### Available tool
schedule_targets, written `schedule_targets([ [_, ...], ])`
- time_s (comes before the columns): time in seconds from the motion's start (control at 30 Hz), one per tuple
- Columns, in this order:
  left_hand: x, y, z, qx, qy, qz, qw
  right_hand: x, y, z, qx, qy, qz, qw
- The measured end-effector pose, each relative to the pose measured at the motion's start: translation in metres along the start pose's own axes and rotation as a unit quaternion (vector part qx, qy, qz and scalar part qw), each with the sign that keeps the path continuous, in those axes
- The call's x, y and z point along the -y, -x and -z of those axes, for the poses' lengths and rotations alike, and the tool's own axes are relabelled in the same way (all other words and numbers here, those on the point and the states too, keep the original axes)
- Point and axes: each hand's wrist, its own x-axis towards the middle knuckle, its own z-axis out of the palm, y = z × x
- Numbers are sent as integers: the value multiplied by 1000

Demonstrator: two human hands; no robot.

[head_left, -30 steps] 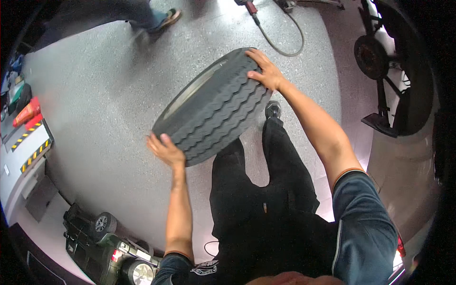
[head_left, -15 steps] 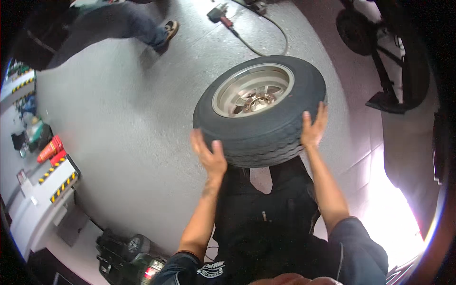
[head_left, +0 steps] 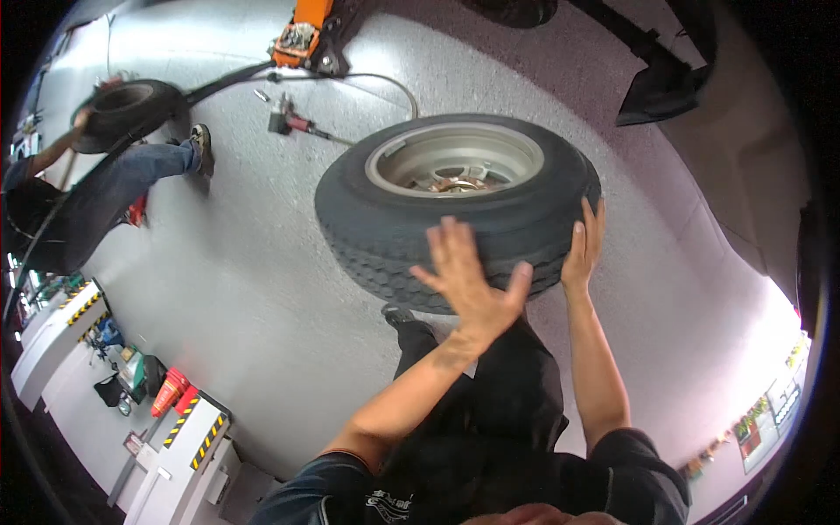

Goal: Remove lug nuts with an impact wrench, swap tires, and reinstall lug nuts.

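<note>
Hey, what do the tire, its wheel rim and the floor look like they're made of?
Tire: apparently black rubber, matte, judging by its dull surface and chunky tread. Wheel rim: likely metal, perhaps alloy, satin, from its pale silvery sheen. Floor: maybe terrazzo or coated concrete; it's grey, faintly speckled and shiny under the lights.

You look through the left of two fisheye cameras worn side by side on your head. The view faces down and ahead, upright and unmirrored. Your shirt is very close, along the lower edge; your left hand and right hand sit farther out, the tyre fills the centre, and the floor spreads beyond. Straight edges bend toward the dark border.
</note>
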Motion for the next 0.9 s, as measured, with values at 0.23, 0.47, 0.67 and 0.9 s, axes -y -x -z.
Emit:
schedule_targets([
  [0.23,43,-34,-4,-56,30,-122,991,-97,-10,57,-58,-137,-169,974],
  [0.47,-25,-123,-5,62,-66,-217,972,-143,21,37,-126,-177,-339,915],
  [0.67,-8,-229,-8,76,-10,-214,974,-19,23,-2,-225,-218,-420,852],
  [0.9,80,-373,2,138,64,-204,967,84,-27,-40,-178,112,-149,966],
])
